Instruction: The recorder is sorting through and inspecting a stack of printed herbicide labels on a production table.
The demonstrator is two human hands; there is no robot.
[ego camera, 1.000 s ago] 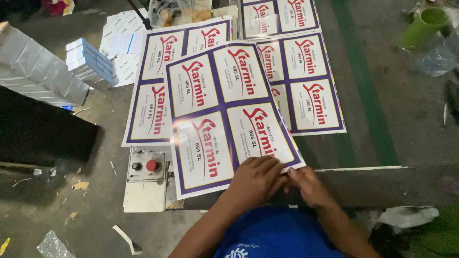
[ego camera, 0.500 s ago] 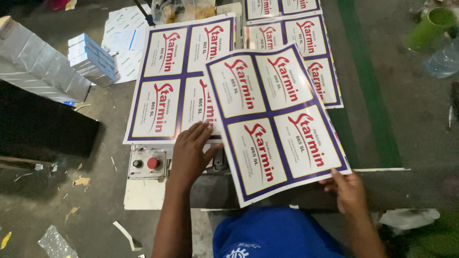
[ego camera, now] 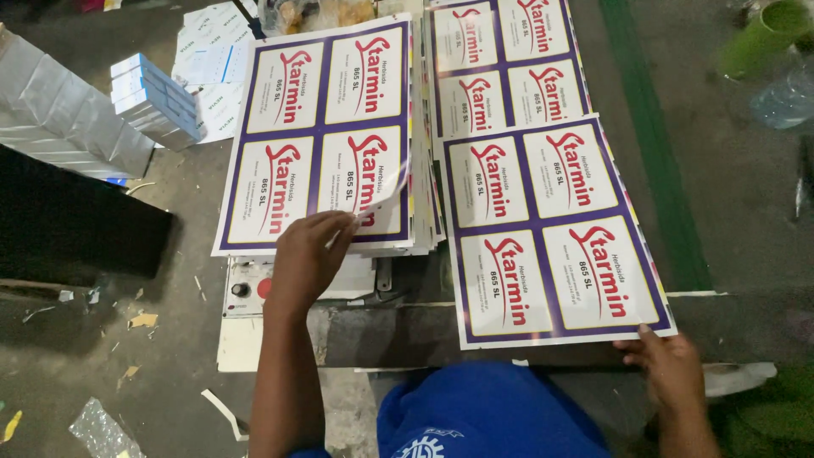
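A stack of printed sheets (ego camera: pixel 322 127), each with purple-bordered white labels and red lettering, lies at the centre left. My left hand (ego camera: pixel 309 254) rests on the stack's near right corner and lifts the top sheet's corner, which curls up. A single loose sheet (ego camera: pixel 551 229) of the same print lies to the right, angled over another pile of sheets (ego camera: pixel 504 59). My right hand (ego camera: pixel 670 369) pinches that loose sheet at its near right corner.
A small control box with a red button (ego camera: pixel 250 288) sits under the left stack. White and blue cartons (ego camera: pixel 157 102) and silver wrapped bundles (ego camera: pixel 59 119) lie at the left. A green cup (ego camera: pixel 763 34) and a plastic bottle (ego camera: pixel 784 97) stand at the far right. Paper scraps litter the floor.
My right hand has drawn the loose sheet further right and set it flat. My left hand has moved up onto the left stack and lifted its top sheet's corner.
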